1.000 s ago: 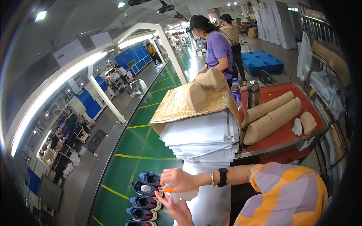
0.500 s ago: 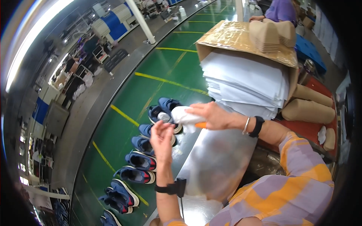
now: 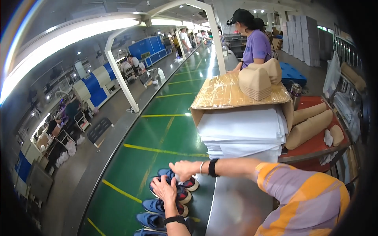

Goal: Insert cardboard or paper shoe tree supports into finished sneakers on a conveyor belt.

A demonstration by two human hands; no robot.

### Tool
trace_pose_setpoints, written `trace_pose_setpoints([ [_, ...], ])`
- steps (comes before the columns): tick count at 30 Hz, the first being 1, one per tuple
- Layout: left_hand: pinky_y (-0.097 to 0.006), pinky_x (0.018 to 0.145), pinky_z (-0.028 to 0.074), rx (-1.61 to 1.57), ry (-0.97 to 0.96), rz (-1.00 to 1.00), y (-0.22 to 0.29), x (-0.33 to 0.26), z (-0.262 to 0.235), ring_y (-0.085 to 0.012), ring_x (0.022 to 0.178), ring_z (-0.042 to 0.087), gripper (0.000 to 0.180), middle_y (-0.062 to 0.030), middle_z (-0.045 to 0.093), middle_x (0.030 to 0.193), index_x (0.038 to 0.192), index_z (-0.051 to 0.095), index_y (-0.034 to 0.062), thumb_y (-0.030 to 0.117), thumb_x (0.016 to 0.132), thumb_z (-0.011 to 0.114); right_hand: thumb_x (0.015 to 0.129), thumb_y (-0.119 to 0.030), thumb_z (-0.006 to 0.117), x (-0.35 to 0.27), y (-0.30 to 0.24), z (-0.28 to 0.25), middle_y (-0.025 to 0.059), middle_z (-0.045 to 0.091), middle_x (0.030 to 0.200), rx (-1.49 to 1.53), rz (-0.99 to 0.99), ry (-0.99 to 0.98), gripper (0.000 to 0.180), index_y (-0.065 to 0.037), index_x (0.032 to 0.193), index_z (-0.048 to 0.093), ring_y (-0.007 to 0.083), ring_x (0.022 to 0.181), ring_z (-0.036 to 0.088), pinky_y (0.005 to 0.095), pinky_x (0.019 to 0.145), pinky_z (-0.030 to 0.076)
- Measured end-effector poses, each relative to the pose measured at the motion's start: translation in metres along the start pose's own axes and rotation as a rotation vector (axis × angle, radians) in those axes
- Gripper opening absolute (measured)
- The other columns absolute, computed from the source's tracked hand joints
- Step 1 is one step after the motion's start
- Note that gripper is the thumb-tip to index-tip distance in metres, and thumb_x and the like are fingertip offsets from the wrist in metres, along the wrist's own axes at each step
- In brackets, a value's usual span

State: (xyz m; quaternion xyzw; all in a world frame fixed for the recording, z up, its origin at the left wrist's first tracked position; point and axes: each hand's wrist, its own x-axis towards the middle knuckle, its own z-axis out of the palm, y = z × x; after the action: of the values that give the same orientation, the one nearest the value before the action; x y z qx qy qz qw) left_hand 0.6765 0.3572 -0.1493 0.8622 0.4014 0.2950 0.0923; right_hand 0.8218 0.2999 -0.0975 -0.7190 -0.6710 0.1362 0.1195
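Note:
A row of blue sneakers with white soles and red heel patches stands on the green belt (image 3: 130,165). My left hand (image 3: 165,190) lies over a sneaker (image 3: 183,195) near the far end of the row, its fingers curled down on the upper. Beside it, my right hand (image 3: 184,170) is closed at the opening of the farthest sneaker (image 3: 192,184). A bit of crumpled white paper (image 3: 177,178) shows under the right fingers; most of it is hidden. Nearer sneakers (image 3: 151,220) stand below the left hand.
An open cardboard box (image 3: 204,96) holds white paper sheets (image 3: 244,126), with stacked tan moulded forms (image 3: 256,84) on top. To the right, a red-topped cart (image 3: 311,103) carries tan forms and a flask (image 3: 295,92). A person in purple (image 3: 256,49) stands beyond the box.
My view has lifted toward the far end of the belt. The right hand has brought the white paper down to the farthest sneaker, and the left hand has come onto the neighbouring one.

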Motion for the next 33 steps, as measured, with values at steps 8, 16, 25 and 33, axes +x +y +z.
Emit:
trace_pose_setpoints([
  [8, -0.042, 0.076, 0.044, 0.079, 0.108, 0.244, -0.003, 0.017, 0.015, -0.0322, 0.088, 0.050, 0.017, -0.0135, 0.053, 0.092, 0.083, 0.060, 0.0045, 0.021, 0.079, 0.062, 0.086, -0.036, 0.058, 0.018, 0.029, 0.029, 0.0320, 0.039, 0.126, -0.030, 0.062, -0.164, 0.084, 0.007, 0.139, 0.009, 0.0459, 0.108, 0.051, 0.0455, 0.089, 0.044],
  [16, -0.043, 0.072, 0.044, -0.009, 0.119, 0.241, 0.004, 0.026, 0.025, -0.0334, 0.083, 0.050, 0.013, -0.0132, 0.053, 0.088, 0.077, 0.058, 0.0029, 0.016, 0.077, 0.060, 0.071, -0.029, 0.072, 0.042, 0.063, 0.030, 0.0201, 0.064, 0.080, -0.154, -0.209, 0.068, 0.049, 0.001, 0.103, 0.051, 0.0398, 0.081, 0.063, 0.0461, 0.067, 0.050],
  [25, -0.048, 0.096, 0.032, 0.014, 0.178, 0.224, 0.010, 0.000, -0.017, -0.0345, 0.112, 0.043, 0.035, -0.0192, 0.049, 0.113, 0.100, 0.058, 0.0032, 0.022, 0.073, 0.069, 0.063, -0.018, 0.072, 0.020, 0.049, 0.019, 0.0156, 0.057, 0.100, -0.165, -0.077, 0.162, 0.053, -0.002, 0.107, 0.047, 0.0353, 0.095, 0.059, 0.0424, 0.075, 0.046],
  [33, -0.039, 0.085, 0.045, -0.108, -0.328, 0.170, 0.009, -0.106, -0.227, -0.0388, 0.098, 0.052, 0.061, -0.0247, 0.052, 0.112, 0.126, 0.042, -0.0001, 0.026, 0.078, 0.070, 0.067, -0.006, 0.068, -0.071, -0.075, 0.023, 0.0160, 0.052, 0.098, 0.399, -0.734, 0.402, 0.042, -0.001, 0.104, 0.049, 0.0342, 0.093, 0.053, 0.0421, 0.076, 0.045],
])
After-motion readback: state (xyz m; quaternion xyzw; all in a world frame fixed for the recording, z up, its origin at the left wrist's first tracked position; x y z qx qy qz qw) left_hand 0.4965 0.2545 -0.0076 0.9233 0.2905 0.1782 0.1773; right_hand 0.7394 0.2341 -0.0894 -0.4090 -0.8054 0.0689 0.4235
